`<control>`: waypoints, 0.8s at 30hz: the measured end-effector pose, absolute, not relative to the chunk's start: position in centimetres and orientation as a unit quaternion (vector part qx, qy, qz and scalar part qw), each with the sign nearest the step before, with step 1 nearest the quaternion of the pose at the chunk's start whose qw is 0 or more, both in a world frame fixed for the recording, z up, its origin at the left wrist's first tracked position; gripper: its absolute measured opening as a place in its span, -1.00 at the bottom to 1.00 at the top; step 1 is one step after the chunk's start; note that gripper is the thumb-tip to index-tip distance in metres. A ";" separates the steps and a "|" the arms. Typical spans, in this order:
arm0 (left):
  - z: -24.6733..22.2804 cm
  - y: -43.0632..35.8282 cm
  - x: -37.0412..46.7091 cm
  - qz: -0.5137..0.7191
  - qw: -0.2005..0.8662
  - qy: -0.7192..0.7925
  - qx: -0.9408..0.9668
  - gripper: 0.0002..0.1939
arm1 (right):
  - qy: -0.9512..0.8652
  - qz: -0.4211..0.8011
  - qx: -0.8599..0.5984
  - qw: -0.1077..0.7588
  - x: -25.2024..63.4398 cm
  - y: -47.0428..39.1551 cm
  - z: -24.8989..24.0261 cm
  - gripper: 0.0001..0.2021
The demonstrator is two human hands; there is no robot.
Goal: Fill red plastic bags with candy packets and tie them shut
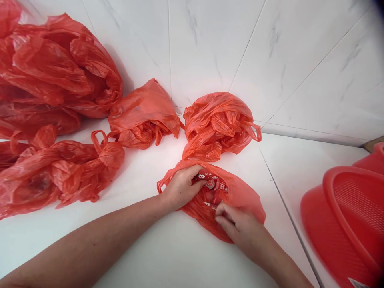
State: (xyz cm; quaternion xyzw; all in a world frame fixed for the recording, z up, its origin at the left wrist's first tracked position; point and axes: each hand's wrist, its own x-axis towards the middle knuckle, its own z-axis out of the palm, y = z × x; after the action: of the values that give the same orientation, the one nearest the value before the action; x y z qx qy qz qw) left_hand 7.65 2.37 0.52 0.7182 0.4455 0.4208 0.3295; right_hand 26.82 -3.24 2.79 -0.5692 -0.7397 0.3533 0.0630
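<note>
A red plastic bag (243,192) lies on the white surface with its mouth spread apart. Inside it, red packets with white printing (214,184) show; their kind cannot be made out. At the left edge of the mouth, my left hand (181,187) is closed on the bag's rim, thumb over the opening and fingertips partly hidden. My right hand (237,224) is at the near right edge, fingers curled and pinching the thin plastic. Just behind this bag sits a crumpled red bag (219,124), close to its far rim.
Another red bag (145,112) rests against the tiled wall (210,44). On the left are a large heap of red bags (57,72) and a knotted red bag (69,168). A red plastic basket (318,224) stands at the right, past a seam in the white surface (144,252).
</note>
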 end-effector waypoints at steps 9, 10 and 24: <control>0.7 2.3 7.7 0.419 0.346 0.458 0.703 -0.84 | -0.734 0.330 -0.588 0.085 26.9 -3.0 2.5 -0.76; 0.7 2.3 7.7 0.419 0.347 0.461 0.701 -0.83 | -0.733 0.336 -0.587 0.078 26.7 -3.1 2.7 -0.81; 0.6 2.4 7.5 0.402 0.313 0.486 0.710 -0.94 | -0.518 0.460 -0.623 0.364 26.9 -2.5 0.9 -0.64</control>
State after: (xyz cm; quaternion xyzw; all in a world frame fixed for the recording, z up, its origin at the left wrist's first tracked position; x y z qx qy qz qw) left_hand 7.48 2.39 0.60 0.7103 0.4857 0.4018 0.3133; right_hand 26.92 -2.48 0.94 -0.6229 -0.5175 0.4604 0.3636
